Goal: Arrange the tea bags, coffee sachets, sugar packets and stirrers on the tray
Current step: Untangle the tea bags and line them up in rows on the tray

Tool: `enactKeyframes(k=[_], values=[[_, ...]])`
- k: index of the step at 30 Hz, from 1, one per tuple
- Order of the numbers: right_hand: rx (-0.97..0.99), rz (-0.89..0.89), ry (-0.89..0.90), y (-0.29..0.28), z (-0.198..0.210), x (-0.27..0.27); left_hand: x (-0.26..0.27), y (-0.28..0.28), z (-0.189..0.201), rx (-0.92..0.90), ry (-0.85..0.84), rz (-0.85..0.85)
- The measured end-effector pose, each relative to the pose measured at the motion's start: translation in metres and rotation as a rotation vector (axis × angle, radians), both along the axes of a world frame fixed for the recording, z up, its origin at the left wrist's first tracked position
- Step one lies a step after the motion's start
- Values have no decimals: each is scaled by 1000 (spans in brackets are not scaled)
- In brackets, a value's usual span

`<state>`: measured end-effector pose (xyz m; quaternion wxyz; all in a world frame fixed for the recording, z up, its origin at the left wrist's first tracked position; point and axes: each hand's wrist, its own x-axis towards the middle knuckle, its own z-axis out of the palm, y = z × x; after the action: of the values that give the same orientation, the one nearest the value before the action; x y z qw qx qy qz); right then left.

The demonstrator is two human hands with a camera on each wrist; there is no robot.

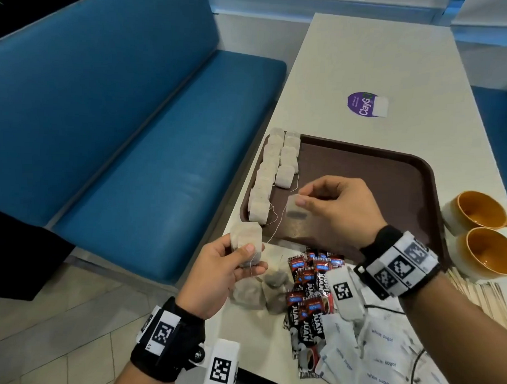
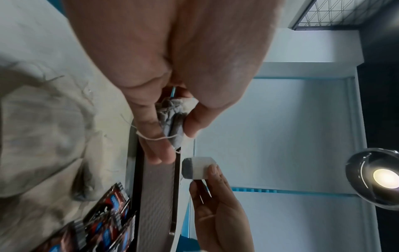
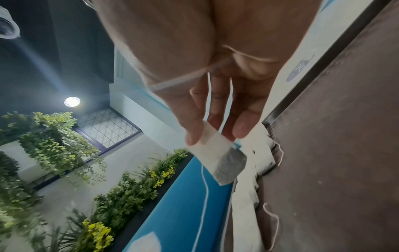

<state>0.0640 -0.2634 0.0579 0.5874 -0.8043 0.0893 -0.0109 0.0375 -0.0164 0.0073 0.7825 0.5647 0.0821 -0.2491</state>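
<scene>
Sachets and sugar packets unsorted nearest. Left hand grips spare tea bags; right hand pinches one bag over the tray. Lay it flat below the shorter row, string tucked clear.

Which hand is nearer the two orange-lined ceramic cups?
Right. The right hand is over the brown tray beside the cups; the left hand is beyond the tray's opposite side.

A blue padded bench flanks the white table; pale floor tiles, perhaps stone, lie below.
</scene>
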Motion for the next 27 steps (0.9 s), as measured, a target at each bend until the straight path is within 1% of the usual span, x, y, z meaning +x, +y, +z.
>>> enactKeyframes(k=[2, 6, 9, 11, 13, 14, 15, 19, 22, 24, 27], values=[[15, -26, 8, -5, -5, 22, 5, 1, -3, 10, 0, 1], [-92, -58, 78, -15, -25, 67, 12, 3, -9, 50, -11, -4], [-189, -28, 134, -17, -41, 93, 14, 4, -11, 75, -24, -12], [-151, 13, 172, -13, -46, 103, 14, 6, -12, 86, -34, -20], [-68, 51, 213, -8, -47, 109, 14, 8, -13, 92, -32, -24], [-57, 59, 229, -6, -48, 111, 14, 8, -14, 92, -29, -24], [-80, 56, 241, -5, -49, 113, 13, 9, -14, 93, -27, -23], [-297, 15, 231, -7, -55, 119, 14, 10, -14, 102, -38, -22], [-374, -53, 193, -13, -57, 120, 15, 12, -14, 115, -47, -21], [-371, -93, 213, -17, -56, 119, 15, 12, -15, 116, -50, -22], [-276, -84, 281, -15, -56, 114, 16, 10, -15, 115, -54, -30]])
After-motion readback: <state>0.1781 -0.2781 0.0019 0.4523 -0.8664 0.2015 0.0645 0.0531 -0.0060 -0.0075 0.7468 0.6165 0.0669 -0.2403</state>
